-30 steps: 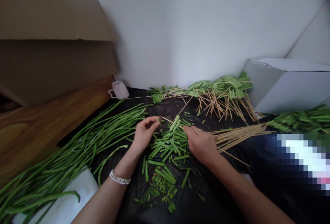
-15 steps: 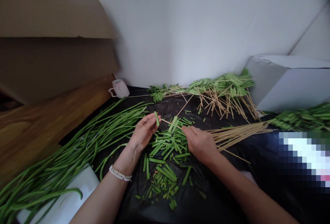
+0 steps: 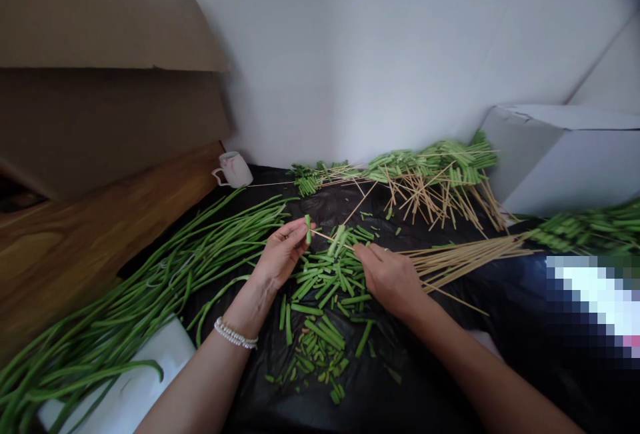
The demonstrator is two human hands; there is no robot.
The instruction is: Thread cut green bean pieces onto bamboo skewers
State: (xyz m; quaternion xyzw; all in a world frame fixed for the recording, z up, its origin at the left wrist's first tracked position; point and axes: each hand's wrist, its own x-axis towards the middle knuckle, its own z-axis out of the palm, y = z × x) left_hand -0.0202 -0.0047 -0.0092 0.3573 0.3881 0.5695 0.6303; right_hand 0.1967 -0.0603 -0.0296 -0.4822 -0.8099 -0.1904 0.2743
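Between the fingers of my left hand [image 3: 283, 252] is a short green bean piece [image 3: 308, 229], held upright at the tip of a thin wooden skewer [image 3: 323, 235]. My right hand [image 3: 391, 279] grips that skewer from the other side. Other bean pieces [image 3: 337, 241] are threaded side by side on it, near my right fingers. Under and between my hands lies a pile of cut bean pieces [image 3: 320, 282] on black plastic sheeting [image 3: 415, 381]. Long uncut beans [image 3: 200, 251] spread out left of my left hand.
Filled skewers [image 3: 430, 164] lie along the wall, with more bean skewers [image 3: 595, 227] at the right. Bare skewers' ends [image 3: 465, 257] extend beside my right hand. A mug [image 3: 235, 170], cardboard box [image 3: 115, 107] and white box [image 3: 575, 154] stand behind.
The bean piece in my left hand has turned slightly more upright at the skewer tip. Both hands otherwise keep nearly the same place, and the whole view has shifted a little.
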